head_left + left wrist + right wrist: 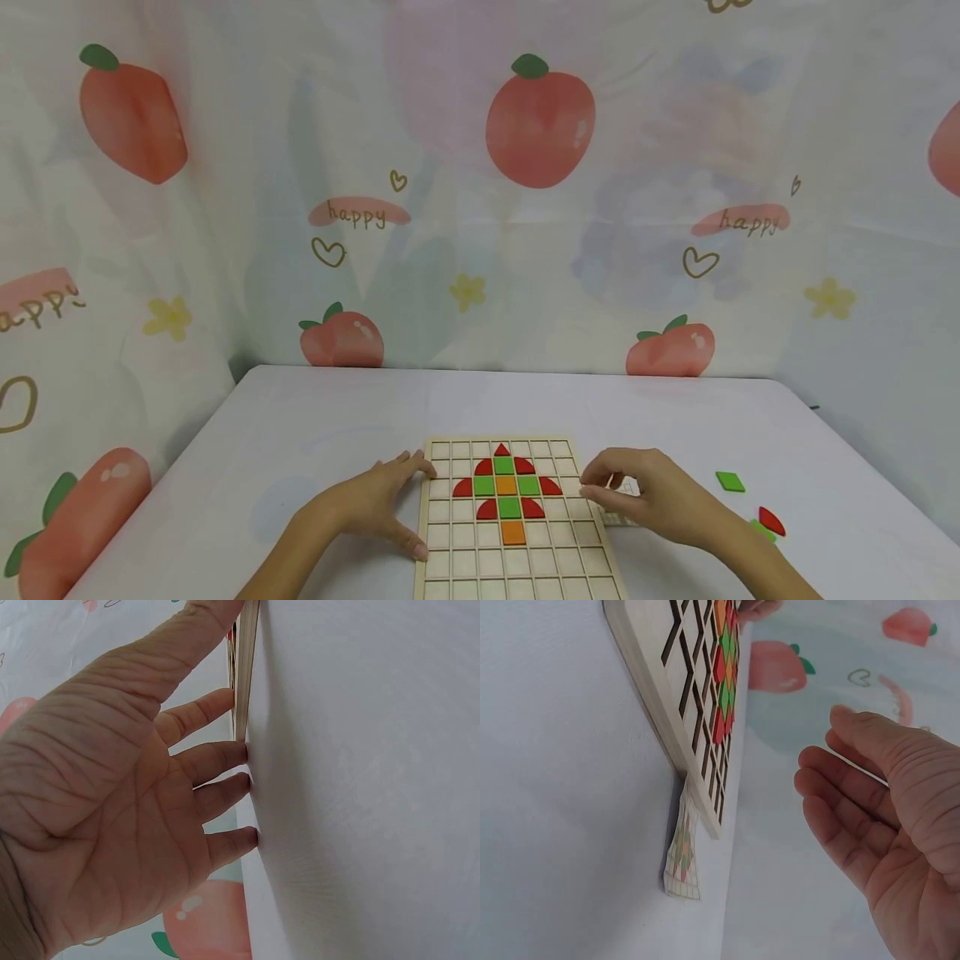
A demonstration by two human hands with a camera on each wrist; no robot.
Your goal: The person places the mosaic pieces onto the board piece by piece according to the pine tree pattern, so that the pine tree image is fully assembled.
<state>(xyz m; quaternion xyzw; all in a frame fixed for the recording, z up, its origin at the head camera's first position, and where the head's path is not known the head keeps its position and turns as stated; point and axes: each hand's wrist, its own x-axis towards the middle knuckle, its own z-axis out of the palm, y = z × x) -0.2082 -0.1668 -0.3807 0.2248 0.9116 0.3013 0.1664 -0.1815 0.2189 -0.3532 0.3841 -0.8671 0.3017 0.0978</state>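
A wooden grid board (547,563) lies on the table, its cells holding red, green and orange tiles (506,485) in a tree-like pattern. My left hand (367,504) is spread at the board's left side, with the thumb and fingertips touching its edge (244,682). Just above the board's right edge hovers my right hand (648,493), thumb and fingers loosely bent. The right wrist view shows nothing between those fingers (847,776). A printed pattern card (682,859) sticks out from under the board's right side; the rest of it is hidden.
To the right on the white table (330,417) lie a loose green tile (730,482) and, closer to me, a red tile (772,522) against another green tile (762,530). A fruit-patterned curtain (465,333) stands behind the table.
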